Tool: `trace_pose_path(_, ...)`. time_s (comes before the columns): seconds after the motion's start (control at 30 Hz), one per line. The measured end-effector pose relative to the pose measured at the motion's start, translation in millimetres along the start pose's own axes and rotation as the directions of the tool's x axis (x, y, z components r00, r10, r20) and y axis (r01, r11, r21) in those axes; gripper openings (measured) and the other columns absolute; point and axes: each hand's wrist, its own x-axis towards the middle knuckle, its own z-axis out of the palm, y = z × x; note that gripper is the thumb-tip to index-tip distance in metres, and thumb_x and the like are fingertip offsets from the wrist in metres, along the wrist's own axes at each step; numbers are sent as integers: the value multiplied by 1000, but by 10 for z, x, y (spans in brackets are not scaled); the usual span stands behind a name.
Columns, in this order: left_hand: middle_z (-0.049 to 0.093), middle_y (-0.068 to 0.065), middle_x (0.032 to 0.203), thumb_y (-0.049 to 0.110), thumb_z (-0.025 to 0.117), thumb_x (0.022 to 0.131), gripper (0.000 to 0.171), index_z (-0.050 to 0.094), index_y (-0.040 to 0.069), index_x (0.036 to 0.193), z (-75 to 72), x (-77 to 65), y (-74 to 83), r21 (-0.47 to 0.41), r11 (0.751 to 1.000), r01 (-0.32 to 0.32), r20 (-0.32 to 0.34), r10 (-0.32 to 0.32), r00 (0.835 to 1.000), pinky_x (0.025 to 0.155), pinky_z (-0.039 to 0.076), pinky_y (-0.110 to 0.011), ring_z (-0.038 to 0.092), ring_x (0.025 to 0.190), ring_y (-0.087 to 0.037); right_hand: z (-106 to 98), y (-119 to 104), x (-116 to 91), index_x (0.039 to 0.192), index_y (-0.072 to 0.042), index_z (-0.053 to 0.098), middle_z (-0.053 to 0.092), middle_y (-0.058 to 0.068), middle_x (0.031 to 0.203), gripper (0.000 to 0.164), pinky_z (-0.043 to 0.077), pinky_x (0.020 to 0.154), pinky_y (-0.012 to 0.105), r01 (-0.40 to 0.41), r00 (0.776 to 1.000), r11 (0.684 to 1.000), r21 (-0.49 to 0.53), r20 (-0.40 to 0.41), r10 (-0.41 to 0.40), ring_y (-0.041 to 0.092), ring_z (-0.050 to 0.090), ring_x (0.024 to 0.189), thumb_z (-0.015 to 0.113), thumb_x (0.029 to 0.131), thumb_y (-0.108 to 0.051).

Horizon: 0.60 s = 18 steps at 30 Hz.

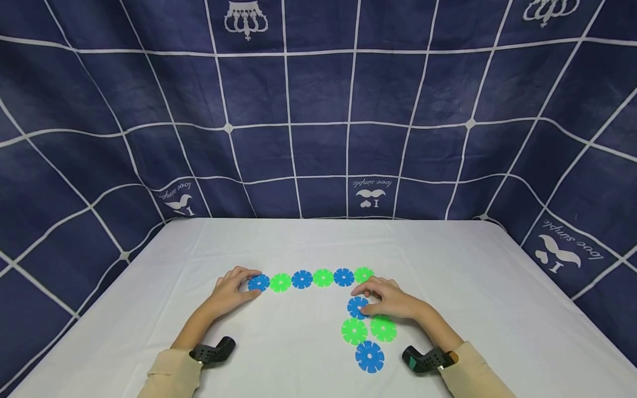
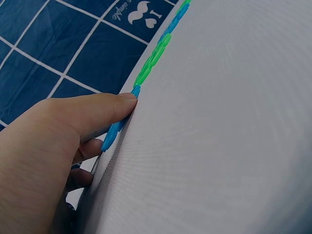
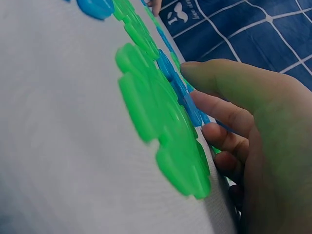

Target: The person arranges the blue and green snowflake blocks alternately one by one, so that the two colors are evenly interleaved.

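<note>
Thin, notched plastic snowflake discs, blue and green, lie flat on a white-covered table. My left hand [image 1: 230, 293] is at the left end of a row, thumb and fingertips pinching the edges of a blue snowflake disc [image 2: 112, 135]. My right hand [image 1: 390, 298] hovers around a separate blue snowflake disc [image 1: 356, 307] below the row's right end. Its thumb overlaps that disc, and its forefinger lies near the far edge; a firm grip does not show. Close below this hand are two green snowflake discs [image 1: 354, 331] and another blue disc [image 1: 370, 356].
The row runs rightward with alternating colours to a green disc [image 1: 364, 275] just beyond my right fingers. A white cloth [image 1: 278, 337] covers the table, and a dark blue checked curtain [image 1: 318, 110] hangs behind and at both sides. Each wrist wears a black device [image 1: 214, 351].
</note>
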Motion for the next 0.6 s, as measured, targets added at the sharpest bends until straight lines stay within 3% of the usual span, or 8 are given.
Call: trace_pose_path(0.6,52,-5,112,44,64,79,49,58,17,120,15,-1,-24,-8,1000,-3,-1,3,1000,77,25,-35,46,102,-21,-14,19,-7,106,-30,59,48,-9,89,32,22,76,35,7,1000,1000,23,25,-8,5,37,79,69,76,-37)
